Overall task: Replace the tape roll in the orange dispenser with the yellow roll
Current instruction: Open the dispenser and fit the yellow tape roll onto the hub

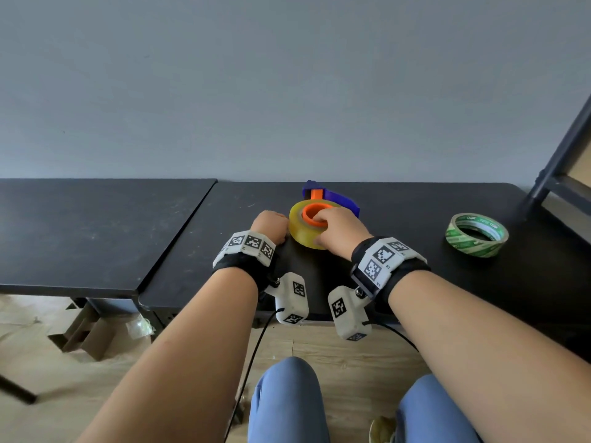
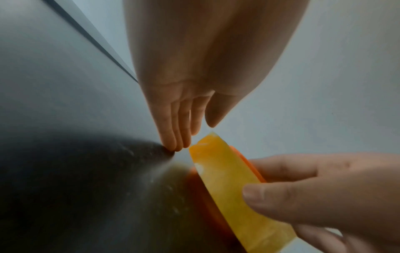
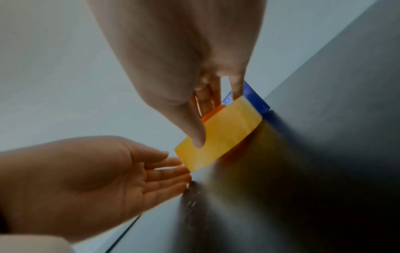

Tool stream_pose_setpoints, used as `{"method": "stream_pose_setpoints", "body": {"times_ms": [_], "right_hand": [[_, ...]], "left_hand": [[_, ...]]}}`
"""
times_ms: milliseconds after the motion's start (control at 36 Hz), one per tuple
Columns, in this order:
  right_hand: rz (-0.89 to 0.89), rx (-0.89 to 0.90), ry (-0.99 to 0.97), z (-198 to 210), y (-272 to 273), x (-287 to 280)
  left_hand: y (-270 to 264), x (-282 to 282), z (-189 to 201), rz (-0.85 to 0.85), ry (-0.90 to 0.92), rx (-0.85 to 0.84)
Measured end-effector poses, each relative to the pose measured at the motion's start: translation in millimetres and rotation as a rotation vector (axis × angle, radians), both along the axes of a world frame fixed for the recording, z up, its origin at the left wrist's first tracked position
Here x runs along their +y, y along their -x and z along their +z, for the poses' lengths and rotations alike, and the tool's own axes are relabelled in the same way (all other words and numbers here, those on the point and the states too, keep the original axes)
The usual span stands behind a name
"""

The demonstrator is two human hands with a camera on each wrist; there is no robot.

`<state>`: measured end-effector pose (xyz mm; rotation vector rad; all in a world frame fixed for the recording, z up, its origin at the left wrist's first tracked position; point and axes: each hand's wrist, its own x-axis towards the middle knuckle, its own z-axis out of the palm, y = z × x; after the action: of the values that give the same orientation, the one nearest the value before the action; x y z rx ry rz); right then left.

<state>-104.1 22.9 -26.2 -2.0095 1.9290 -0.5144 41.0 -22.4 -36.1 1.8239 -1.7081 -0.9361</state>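
Observation:
The yellow tape roll (image 1: pixel 303 233) lies flat on the black table (image 1: pixel 399 238), seated around the orange hub (image 1: pixel 311 208) of the orange and blue dispenser (image 1: pixel 334 196). My right hand (image 1: pixel 323 231) grips the roll, with fingers down inside the hub and the thumb (image 3: pixel 198 137) pressed on the roll's outer face (image 3: pixel 223 135). My left hand (image 1: pixel 278 227) sits just left of the roll, fingers (image 2: pixel 176 142) straight with their tips on the table beside the yellow roll (image 2: pixel 227 181). The blue dispenser body (image 3: pixel 258 101) shows behind the roll.
A green-printed tape roll (image 1: pixel 476 235) lies on the table to the right. A dark shelf frame (image 1: pixel 558 161) stands at the far right. A second black table (image 1: pixel 89 231) adjoins on the left, and a grey wall runs close behind the dispenser.

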Motion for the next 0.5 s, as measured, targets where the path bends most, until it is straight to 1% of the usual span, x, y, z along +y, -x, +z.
{"method": "stream_pose_setpoints", "body": {"times_ms": [56,83,111,139,167,194,250,333,417,500], "right_hand": [[0.004,-0.097,0.002,3.0,3.4,2.7],[0.006,-0.133,0.012,5.0,5.9,3.6],[0.003,-0.166,0.025,7.1,8.9,3.8],[-0.007,-0.194,0.039,9.6,11.6,4.3],[-0.018,-0.22,0.052,12.1,14.9,4.1],[-0.027,-0.253,0.057,14.6,18.1,4.4],[-0.046,-0.349,0.054,18.5,24.6,5.1],[-0.087,-0.515,0.065,21.7,32.8,5.8],[-0.123,-0.643,0.075,23.7,39.7,6.4],[-0.129,-0.738,0.066,24.9,47.4,6.3]], "left_hand": [[3.0,3.3,2.7,0.016,-0.018,0.074],[5.1,2.2,2.3,0.04,-0.036,0.145],[5.0,0.6,1.8,0.028,-0.053,0.216],[7.3,1.0,1.0,0.056,-0.065,0.335],[11.0,1.5,-0.2,0.079,-0.058,0.416],[15.8,2.2,-0.5,0.075,-0.06,0.476],[23.9,1.5,2.2,0.116,-0.106,0.538],[36.2,1.3,9.1,0.094,-0.138,0.621],[46.8,-2.6,14.4,0.083,-0.117,0.707],[54.9,-6.8,17.4,0.06,-0.087,0.872]]}}
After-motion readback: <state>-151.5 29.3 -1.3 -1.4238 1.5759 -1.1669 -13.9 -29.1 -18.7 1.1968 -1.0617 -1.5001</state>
